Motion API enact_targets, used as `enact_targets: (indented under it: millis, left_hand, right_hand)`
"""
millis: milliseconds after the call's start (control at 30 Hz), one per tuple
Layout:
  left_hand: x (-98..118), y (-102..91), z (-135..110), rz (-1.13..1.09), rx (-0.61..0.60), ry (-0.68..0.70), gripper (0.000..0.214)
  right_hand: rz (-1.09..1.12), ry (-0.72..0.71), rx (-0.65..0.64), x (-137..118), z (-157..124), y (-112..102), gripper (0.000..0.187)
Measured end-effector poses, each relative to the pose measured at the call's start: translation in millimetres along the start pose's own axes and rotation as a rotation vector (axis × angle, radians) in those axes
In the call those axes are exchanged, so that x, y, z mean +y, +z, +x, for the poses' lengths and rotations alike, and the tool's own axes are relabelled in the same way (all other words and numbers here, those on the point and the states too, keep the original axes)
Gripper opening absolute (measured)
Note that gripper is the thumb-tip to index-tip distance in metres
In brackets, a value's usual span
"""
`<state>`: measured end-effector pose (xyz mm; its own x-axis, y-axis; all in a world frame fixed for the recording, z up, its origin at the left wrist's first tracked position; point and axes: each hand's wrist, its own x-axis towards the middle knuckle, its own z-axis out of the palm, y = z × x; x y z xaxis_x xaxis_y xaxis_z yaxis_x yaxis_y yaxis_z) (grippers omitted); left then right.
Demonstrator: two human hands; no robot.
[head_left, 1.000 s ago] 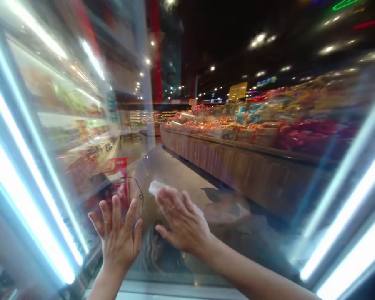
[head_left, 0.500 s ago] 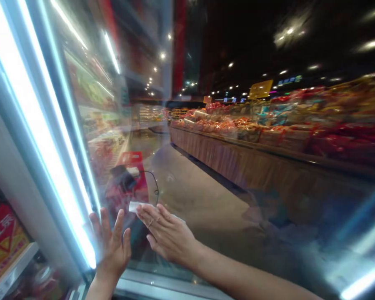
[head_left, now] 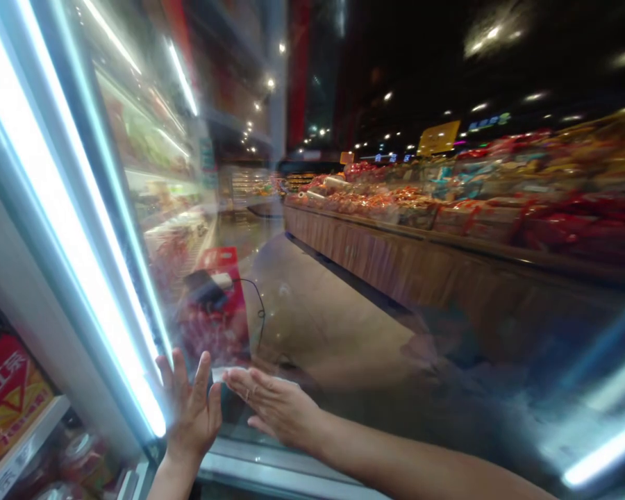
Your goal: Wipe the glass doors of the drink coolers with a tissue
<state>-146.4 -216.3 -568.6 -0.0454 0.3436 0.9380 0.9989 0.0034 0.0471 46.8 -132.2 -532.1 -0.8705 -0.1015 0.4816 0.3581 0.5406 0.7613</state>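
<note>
A large pane of glass point(head_left: 344, 389) stands before me, with a bright light tube point(head_left: 83, 257) along its left edge. My right hand point(head_left: 276, 406) lies flat with its fingers together, holding a thin white wipe point(head_left: 219, 373) against the pane. The wipe sticks out past the fingertips and along the top of the hand; the rest is hidden under the palm. Left of it, my left hand point(head_left: 192, 411) is open, fingers spread and pointing up, close to the glass beside the tube. Whether it touches the pane I cannot tell. It holds nothing.
At the lower left, a shelf edge point(head_left: 21, 444) carries a red and orange package point(head_left: 10, 396). A pale sill point(head_left: 271, 462) runs below the hands. Through the glass show a red basket point(head_left: 234, 305) with a dark device and cord, and a long display stand point(head_left: 354, 243) heaped with packaged goods.
My right hand has moved down and slightly left with the wipe, nearer to my left hand. The left hand stays spread in nearly the same place.
</note>
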Motion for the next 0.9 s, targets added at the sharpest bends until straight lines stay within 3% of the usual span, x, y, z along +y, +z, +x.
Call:
enact_targets:
  millis: [67, 200, 367, 533, 667, 833, 900]
  left_hand:
    - [6.3, 1.2, 0.3, 0.008, -0.012, 0.005, 0.087]
    - [29.0, 6.5, 4.2, -0.004, -0.02, 0.025, 0.086]
    - [80.0, 19.3, 14.5, -0.112, -0.044, 0.073, 0.085]
    - [131.4, 30.5, 21.6, -0.202, -0.051, 0.137, 0.084]
    - [168.0, 38.2, 25.5, -0.246, -0.083, 0.178, 0.087]
    - [212.4, 49.1, 27.7, -0.242, -0.117, 0.245, 0.09]
    - [230.4, 53.3, 28.5, -0.236, -0.13, 0.258, 0.093]
  right_hand:
    - [0.007, -0.017, 0.005, 3.9, -12.3, -1.7, 0.072]
    - [-0.01, 0.233, 0.034, 21.1, -43.2, -8.9, 0.074]
    - [-0.027, 0.077, -0.021, 44.0, -104.8, -19.3, 0.069]
    - [-0.043, 0.402, 0.01, 72.8, -169.8, -35.9, 0.068]
    - [-0.019, 0.277, -0.019, 72.7, -224.4, -35.7, 0.064]
    - [-0.078, 0.571, -0.04, 80.9, -285.8, -36.6, 0.074]
    - [-0.106, 0.56, -0.022, 83.2, -307.8, -39.1, 0.077]
